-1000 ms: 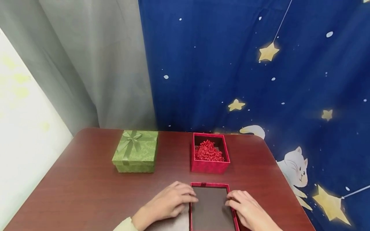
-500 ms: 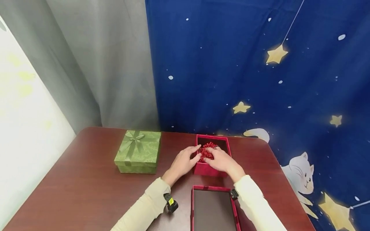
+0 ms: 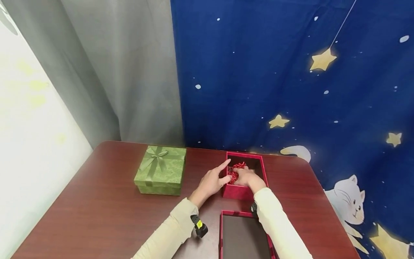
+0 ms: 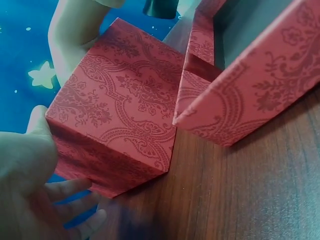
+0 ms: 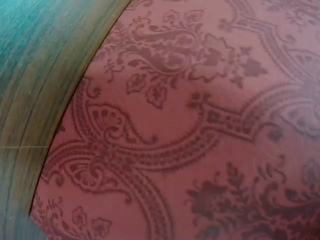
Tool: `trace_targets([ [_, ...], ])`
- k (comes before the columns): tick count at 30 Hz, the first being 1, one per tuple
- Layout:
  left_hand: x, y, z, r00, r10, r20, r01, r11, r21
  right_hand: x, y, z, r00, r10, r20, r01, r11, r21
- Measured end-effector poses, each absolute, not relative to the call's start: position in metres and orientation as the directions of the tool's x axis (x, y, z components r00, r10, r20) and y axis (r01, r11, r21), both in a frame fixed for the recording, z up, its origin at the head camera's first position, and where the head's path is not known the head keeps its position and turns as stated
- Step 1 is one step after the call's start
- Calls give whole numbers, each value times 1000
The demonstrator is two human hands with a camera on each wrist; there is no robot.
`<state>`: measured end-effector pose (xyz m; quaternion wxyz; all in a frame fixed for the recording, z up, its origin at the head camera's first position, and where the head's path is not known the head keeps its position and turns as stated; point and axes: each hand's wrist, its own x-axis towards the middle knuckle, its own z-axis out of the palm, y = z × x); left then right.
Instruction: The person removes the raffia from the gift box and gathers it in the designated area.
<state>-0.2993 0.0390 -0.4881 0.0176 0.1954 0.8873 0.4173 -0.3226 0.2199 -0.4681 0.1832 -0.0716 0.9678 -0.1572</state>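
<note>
The red gift box (image 3: 237,192), floral-patterned on its outside in the left wrist view, stands lidless at the back right of the table. Red shredded paper (image 3: 233,176) lies in it. My right hand (image 3: 248,177) reaches down into the box among the shreds; its fingertips are hidden. At the box's left side is my left hand (image 3: 211,181), thumb and fingers spread, the thumb at the rim in the left wrist view. Nearer to me lies the upturned red lid (image 3: 245,235), dark inside, under my right forearm. Only patterned red cardboard (image 5: 190,130) and table fill the right wrist view.
A green gift box (image 3: 160,171) with a ribbon bow stands closed at the back left of the brown table (image 3: 97,208). Behind the table hang a grey curtain (image 3: 136,72) and a blue starry curtain (image 3: 245,90).
Both hands have gone from the lid's sides forward to the red box. The right hand has sunk deeper into the shredded paper, while the left stays by the left rim.
</note>
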Motion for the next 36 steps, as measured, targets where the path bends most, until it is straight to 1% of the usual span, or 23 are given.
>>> trace_targets([
  [3,-299,40,-486,-924,360,129,329,578,746,-325,220,-474,-946,-209,-248,-132,947,-294],
  [5,-299,40,-486,-925,357,131,329,580,745,-326,220,-477,-953,-235,-191,-172,939,-297],
  [10,-297,41,-485,-920,368,135,338,572,747,-321,226,-471,-957,-272,-96,-213,891,-400],
  [14,-299,41,-487,-921,374,112,324,573,753,-313,233,-457,-962,-270,-29,-226,855,-467],
  [17,-301,39,-489,-923,371,103,315,573,757,-308,237,-442,-967,-254,13,-227,839,-495],
  [23,-303,37,-489,-919,381,104,324,577,750,-300,245,-418,-972,-201,122,-235,826,-513],
  [27,-302,37,-488,-918,384,96,322,582,747,-295,255,-397,-970,-138,202,-227,812,-538],
  [32,-302,38,-486,-922,376,92,313,584,749,-291,284,-366,-949,-72,307,-236,808,-540],
  [36,-301,38,-484,-925,370,91,308,588,748,-291,317,-357,-936,-25,352,-213,835,-507],
])
